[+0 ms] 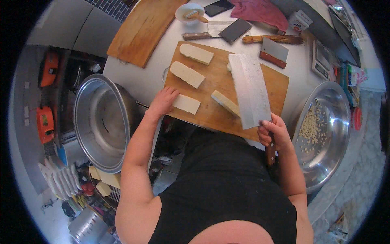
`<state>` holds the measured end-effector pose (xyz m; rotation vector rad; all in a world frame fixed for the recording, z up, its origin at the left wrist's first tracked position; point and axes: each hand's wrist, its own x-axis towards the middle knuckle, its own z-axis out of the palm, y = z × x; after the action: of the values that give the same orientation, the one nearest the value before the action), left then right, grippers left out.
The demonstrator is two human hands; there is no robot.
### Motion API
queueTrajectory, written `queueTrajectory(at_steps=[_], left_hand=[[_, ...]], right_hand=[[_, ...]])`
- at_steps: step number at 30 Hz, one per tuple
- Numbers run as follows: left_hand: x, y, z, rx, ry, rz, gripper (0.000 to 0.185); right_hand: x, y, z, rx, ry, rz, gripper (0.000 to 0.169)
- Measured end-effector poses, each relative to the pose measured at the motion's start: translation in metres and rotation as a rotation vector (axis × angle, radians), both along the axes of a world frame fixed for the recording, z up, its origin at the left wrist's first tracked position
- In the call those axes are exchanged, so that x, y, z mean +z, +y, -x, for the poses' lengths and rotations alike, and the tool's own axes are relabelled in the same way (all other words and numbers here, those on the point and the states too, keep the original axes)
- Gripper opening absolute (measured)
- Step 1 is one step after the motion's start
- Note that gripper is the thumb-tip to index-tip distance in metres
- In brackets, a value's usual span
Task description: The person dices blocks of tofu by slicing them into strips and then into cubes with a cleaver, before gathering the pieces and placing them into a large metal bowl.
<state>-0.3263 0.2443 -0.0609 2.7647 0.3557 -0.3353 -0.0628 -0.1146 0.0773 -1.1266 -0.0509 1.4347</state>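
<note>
My right hand [274, 131] grips a wood-handled cleaver [250, 91], its broad blade over the right side of a wooden cutting board [210, 80]. With its fingers on the end of a pale slab [187, 103], my left hand [164, 100] rests at the board's lower left edge. Two similar slabs, an upper one [196, 54] and a middle one [187, 74], lie farther up the board. A narrow pale strip [226, 103] lies beside the blade, which hides its end. Part of another pale piece shows at the blade's upper left edge.
An empty metal basin [102, 122] stands left; another metal basin [335, 146], holding small pale cubes, stands right. Beyond the board are a second cleaver [198, 36], a phone [235, 30], a bench scraper [274, 52] and a white bowl [189, 13]. A larger board [146, 27] lies upper left.
</note>
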Motion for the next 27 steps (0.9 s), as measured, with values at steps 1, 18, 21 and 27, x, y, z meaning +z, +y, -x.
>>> queueTrajectory(at_steps=[1, 18, 21, 27], left_hand=[[-0.003, 0.003, -0.002, 0.003, 0.061, 0.018, 0.080], [0.011, -0.166, -0.105, 0.064, -0.536, -0.053, 0.035], [-0.004, -0.169, -0.106, 0.058, -0.557, 0.019, 0.029], [-0.009, -0.172, -0.106, 0.069, -0.540, -0.040, 0.024]], right_hand=[[-0.001, -0.001, -0.001, 0.007, -0.051, 0.022, 0.017], [-0.028, -0.024, -0.018, 0.725, -1.401, 0.276, 0.013], [-0.020, -0.018, -0.017, 0.809, -1.380, 0.283, 0.012], [-0.019, -0.013, -0.019, 0.894, -1.375, 0.275, 0.013]])
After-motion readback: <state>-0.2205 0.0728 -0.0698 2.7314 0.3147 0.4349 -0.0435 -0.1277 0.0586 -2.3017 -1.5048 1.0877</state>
